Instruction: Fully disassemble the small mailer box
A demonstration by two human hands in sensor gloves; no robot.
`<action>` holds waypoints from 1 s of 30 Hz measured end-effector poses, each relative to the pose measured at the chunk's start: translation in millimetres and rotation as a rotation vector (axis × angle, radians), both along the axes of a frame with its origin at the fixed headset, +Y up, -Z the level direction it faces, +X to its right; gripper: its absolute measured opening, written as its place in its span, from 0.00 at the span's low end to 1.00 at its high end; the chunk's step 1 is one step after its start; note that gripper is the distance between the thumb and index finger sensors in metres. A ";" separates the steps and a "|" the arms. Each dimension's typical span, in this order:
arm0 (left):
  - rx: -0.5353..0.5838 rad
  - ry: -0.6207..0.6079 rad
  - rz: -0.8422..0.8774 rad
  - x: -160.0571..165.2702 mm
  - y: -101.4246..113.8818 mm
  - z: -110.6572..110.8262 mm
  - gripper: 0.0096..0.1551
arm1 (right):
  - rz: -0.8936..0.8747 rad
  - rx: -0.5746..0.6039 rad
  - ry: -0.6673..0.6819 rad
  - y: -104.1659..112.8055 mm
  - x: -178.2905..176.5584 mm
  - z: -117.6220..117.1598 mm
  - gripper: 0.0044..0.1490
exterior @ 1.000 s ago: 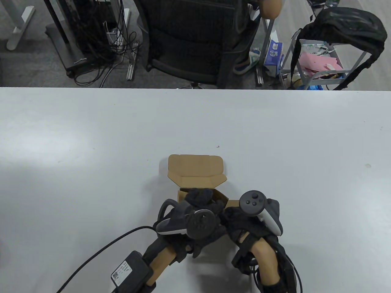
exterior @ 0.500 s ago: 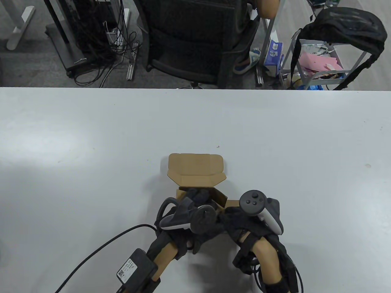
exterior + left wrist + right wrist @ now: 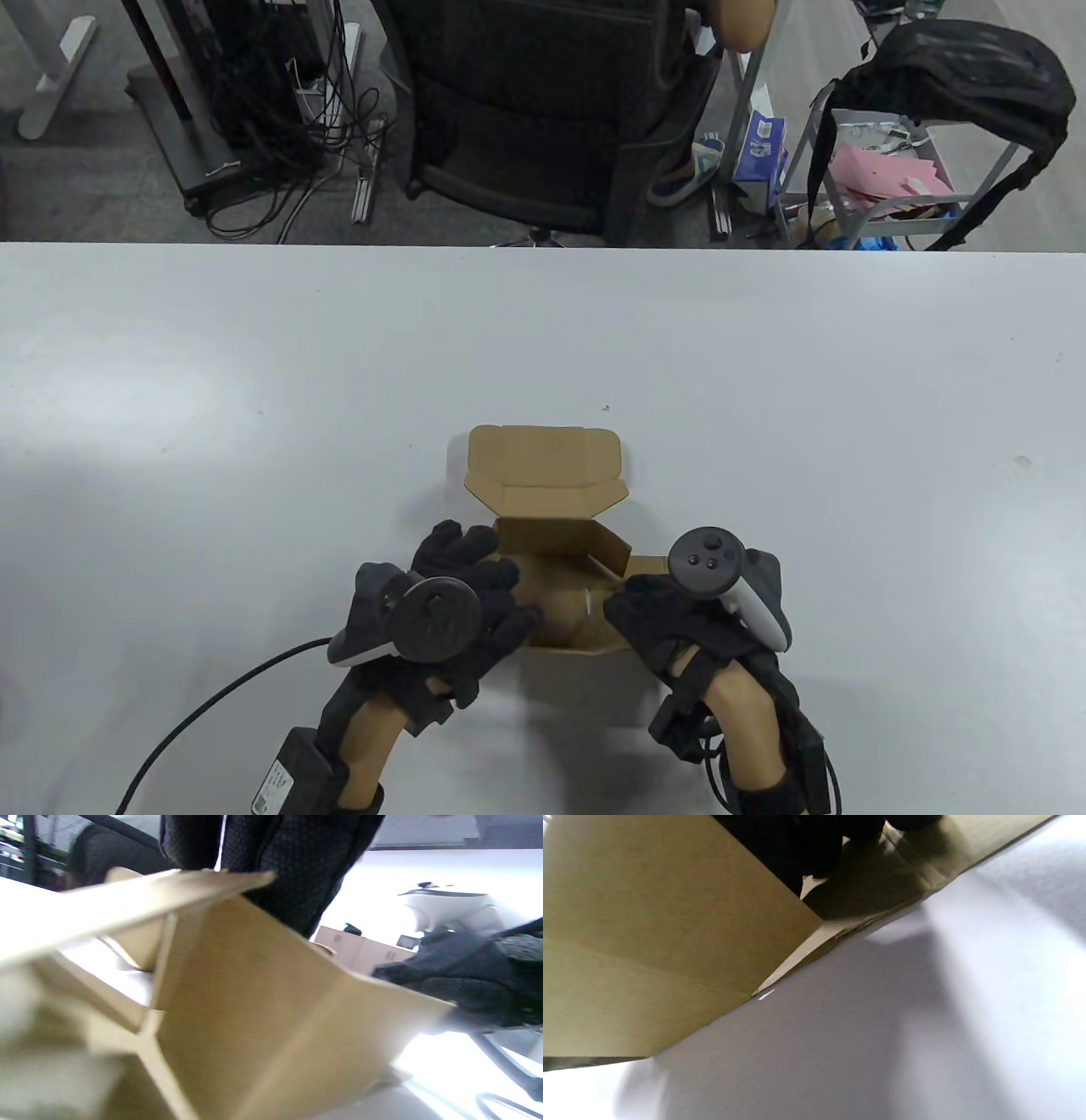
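Observation:
The small brown mailer box (image 3: 556, 598) sits on the white table (image 3: 254, 382) near the front edge. Its lid (image 3: 543, 463) lies open away from me. My left hand (image 3: 475, 586) grips the box's left side wall, which leans outward; in the left wrist view its fingers (image 3: 297, 866) hook over the top edge of a cardboard panel (image 3: 254, 993). My right hand (image 3: 649, 607) holds the box's right side; in the right wrist view its fingers (image 3: 806, 844) press on the cardboard (image 3: 649, 921). The box's inner floor is visible between the hands.
A black cable (image 3: 212, 696) runs from my left wrist across the table's front left. Beyond the far table edge stand an office chair (image 3: 526, 127) and a metal cart with a black bag (image 3: 933, 102).
My left hand has moved left and toward me, drawing the left side wall outward and uncovering the box's inside. The right hand and the lid have stayed put.

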State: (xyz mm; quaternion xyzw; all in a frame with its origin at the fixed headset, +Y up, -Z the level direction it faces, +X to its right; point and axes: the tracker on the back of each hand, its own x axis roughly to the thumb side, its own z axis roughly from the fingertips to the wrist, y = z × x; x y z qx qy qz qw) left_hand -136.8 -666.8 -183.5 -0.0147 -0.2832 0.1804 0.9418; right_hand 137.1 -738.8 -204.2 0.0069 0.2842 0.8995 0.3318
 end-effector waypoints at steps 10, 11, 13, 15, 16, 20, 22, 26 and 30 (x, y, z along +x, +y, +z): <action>-0.003 0.185 0.044 -43.5 3.3 0.0 0.43 | -0.011 0.066 0.088 9.1 -8.8 2.9 0.41; 0.001 0.205 0.023 -46.5 3.6 -0.3 0.44 | -0.021 0.076 0.104 10.4 -10.1 3.0 0.40; 0.001 0.257 -0.005 -54.9 2.7 -2.0 0.43 | -0.065 0.111 0.154 15.1 -15.4 3.8 0.40; -0.016 0.308 0.004 -62.6 -0.2 -3.8 0.44 | -0.097 0.144 0.198 19.0 -21.0 4.5 0.39; -0.013 0.349 0.004 -65.6 -1.9 -4.6 0.44 | -0.102 0.161 0.211 21.0 -23.1 5.4 0.38; -0.074 0.473 -0.108 -77.5 -14.0 -11.6 0.43 | -0.092 0.214 0.260 27.1 -30.0 9.3 0.35; -0.141 0.492 -0.133 -81.2 -20.8 -14.4 0.43 | -0.071 0.243 0.288 29.0 -32.3 10.4 0.36; -0.329 0.472 -0.157 -85.3 -37.0 -19.7 0.42 | 0.002 0.337 0.332 35.0 -35.5 13.4 0.42; -0.398 0.475 -0.206 -84.9 -43.8 -21.7 0.42 | 0.043 0.347 0.380 34.3 -39.1 16.2 0.52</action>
